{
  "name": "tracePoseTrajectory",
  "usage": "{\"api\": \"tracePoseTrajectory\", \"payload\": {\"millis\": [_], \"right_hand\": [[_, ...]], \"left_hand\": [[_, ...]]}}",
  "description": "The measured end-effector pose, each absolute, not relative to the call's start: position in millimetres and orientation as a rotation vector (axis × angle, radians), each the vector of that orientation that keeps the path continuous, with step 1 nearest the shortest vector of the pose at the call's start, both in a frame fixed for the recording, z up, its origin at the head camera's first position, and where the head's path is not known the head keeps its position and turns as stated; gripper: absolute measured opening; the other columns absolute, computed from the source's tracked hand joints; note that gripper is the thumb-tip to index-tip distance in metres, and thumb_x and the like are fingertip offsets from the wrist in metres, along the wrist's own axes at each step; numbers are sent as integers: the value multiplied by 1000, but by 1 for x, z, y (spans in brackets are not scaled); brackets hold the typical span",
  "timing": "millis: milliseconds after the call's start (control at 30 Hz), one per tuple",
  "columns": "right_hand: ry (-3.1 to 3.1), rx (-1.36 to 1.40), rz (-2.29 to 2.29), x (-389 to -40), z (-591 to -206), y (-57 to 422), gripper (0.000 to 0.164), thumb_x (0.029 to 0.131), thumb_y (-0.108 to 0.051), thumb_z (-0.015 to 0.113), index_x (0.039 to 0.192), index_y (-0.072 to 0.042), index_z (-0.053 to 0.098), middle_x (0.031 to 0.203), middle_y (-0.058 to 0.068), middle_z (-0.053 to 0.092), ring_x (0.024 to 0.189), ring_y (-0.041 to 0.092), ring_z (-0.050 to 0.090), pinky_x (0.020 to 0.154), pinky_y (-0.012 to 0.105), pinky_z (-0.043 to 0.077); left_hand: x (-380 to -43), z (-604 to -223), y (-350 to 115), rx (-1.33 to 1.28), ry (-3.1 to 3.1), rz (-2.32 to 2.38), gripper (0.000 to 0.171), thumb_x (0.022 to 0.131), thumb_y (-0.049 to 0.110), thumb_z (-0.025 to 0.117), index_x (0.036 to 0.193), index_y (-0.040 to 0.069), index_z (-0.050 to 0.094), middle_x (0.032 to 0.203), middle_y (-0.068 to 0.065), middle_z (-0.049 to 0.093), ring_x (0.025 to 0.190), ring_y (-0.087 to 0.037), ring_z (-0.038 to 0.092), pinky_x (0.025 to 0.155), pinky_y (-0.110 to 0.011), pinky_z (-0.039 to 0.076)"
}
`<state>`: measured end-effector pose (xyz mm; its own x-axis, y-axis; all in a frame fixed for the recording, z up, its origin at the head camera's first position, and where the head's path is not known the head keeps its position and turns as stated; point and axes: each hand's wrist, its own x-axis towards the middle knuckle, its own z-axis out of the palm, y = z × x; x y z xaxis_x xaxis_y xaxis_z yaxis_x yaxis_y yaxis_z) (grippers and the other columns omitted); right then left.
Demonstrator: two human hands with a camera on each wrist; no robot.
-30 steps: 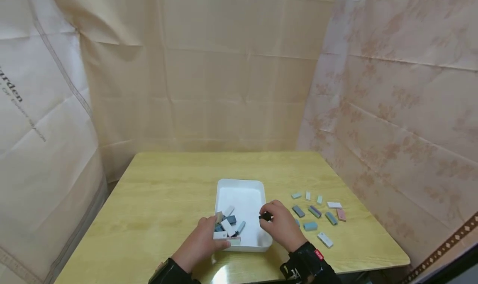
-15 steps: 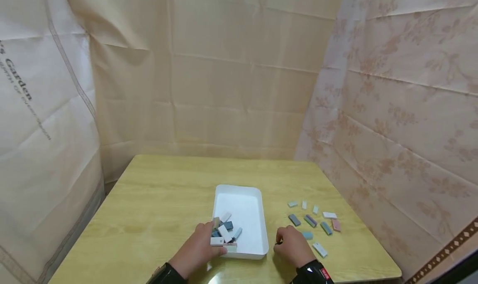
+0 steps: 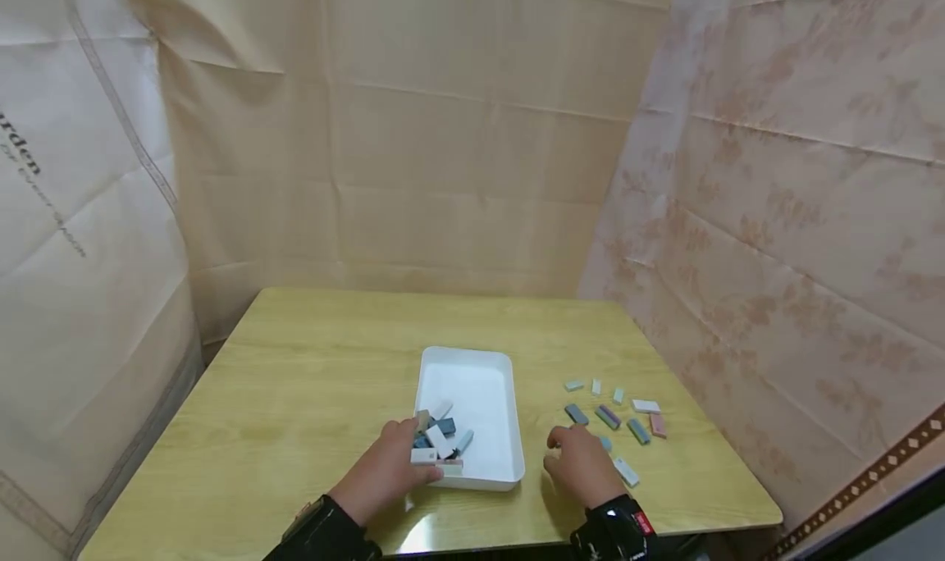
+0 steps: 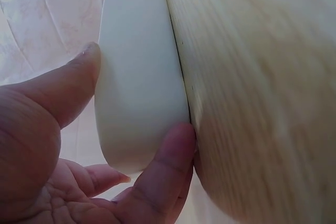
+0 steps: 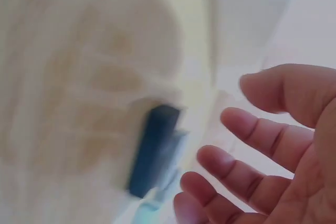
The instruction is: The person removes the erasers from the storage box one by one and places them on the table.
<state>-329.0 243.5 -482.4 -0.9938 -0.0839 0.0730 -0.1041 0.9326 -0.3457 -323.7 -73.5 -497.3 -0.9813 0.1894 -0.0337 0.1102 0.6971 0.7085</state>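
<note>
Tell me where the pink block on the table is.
In the head view, the pink block lies at the right of the table, just below a white block and beside a bluish block.

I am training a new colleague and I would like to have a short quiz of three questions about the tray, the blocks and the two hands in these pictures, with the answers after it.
1. Which hand holds the white tray?
2. In the head view, where are the blocks that lie outside the tray?
A) left of it
B) right of it
C) beyond its far edge
3. True or false: the right hand is holding one of the blocks.

Key:
1. The left hand.
2. B.
3. False; the right wrist view shows it open and empty.
</note>
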Motion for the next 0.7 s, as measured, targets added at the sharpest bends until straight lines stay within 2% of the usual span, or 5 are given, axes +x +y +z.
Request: {"api": "tracePoseTrajectory", "payload": {"millis": [200, 333, 433, 533, 700], "right_hand": [[-2942, 343, 707, -319, -466, 220, 17, 89, -14, 81, 105, -9, 75, 99, 5, 65, 82, 17, 54, 76, 39, 49], [-2950, 475, 736, -309, -457, 204, 24, 89, -19, 84, 110, -10, 76, 104, 6, 64, 88, 16, 56, 81, 40, 51], [-2941, 604, 706, -304, -453, 197, 24, 89, -20, 84, 110, -11, 77, 103, 5, 65, 90, 16, 59, 81, 40, 53], [-2940, 720, 648, -300, -451, 192, 19, 89, -20, 85, 105, -14, 79, 98, 1, 67, 88, 14, 60, 78, 36, 53], [-2929, 882, 590, -300, -456, 185, 11, 87, -13, 85, 97, -17, 82, 91, -5, 72, 82, 8, 62, 75, 30, 52]], "left_hand": [[-328, -490, -76, 274, 2853, 1006, 95, 81, 48, 92, 154, 4, 52, 130, -21, 59, 104, -25, 58, 93, -51, 54], [-335, -469, -73, 369, 2961, 872, 82, 82, 47, 91, 146, 4, 61, 121, -16, 60, 91, -22, 56, 79, -41, 53], [-346, -450, -67, 559, 3025, 756, 65, 87, 41, 89, 138, 7, 68, 120, -13, 63, 92, -20, 59, 80, -39, 54], [-361, -433, -54, 847, 2986, 556, 50, 89, 32, 88, 132, 12, 73, 121, -9, 68, 99, -18, 64, 87, -37, 57], [-393, -429, -32, 1234, 2763, 171, 43, 86, 19, 90, 127, 18, 78, 121, -3, 73, 104, -12, 66, 93, -32, 56]]}}
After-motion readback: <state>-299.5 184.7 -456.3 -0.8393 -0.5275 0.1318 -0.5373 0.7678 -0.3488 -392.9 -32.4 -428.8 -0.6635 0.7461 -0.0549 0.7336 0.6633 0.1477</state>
